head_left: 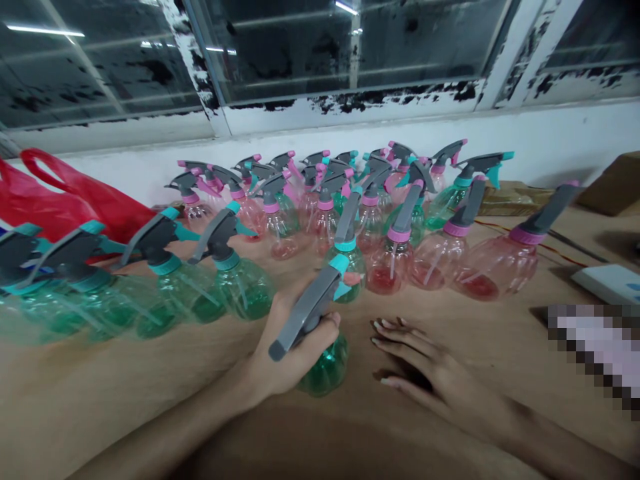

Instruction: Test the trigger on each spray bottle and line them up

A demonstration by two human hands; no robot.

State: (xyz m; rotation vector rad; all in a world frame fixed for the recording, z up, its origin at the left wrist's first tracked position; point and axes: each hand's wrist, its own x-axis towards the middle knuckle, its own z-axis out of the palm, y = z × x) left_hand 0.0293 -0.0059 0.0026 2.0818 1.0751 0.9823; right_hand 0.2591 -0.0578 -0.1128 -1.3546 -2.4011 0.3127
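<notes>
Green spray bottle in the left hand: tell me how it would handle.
The green spray bottle would probably feel light, as its see-through body looks like plastic. Its smooth, shiny sides may slip in a loose grip. Pushed at the gray trigger head, it could tip, since that head sits above the body.

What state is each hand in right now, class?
Left hand: closed around the neck of a green spray bottle.
Right hand: open, palm down, holding nothing.

Dim light; thin white streaks point(46, 31) glare in dark glass windowpanes point(300, 57); leftmost translucent green plastic spray bottles point(55, 312) blur and stretch.
</notes>
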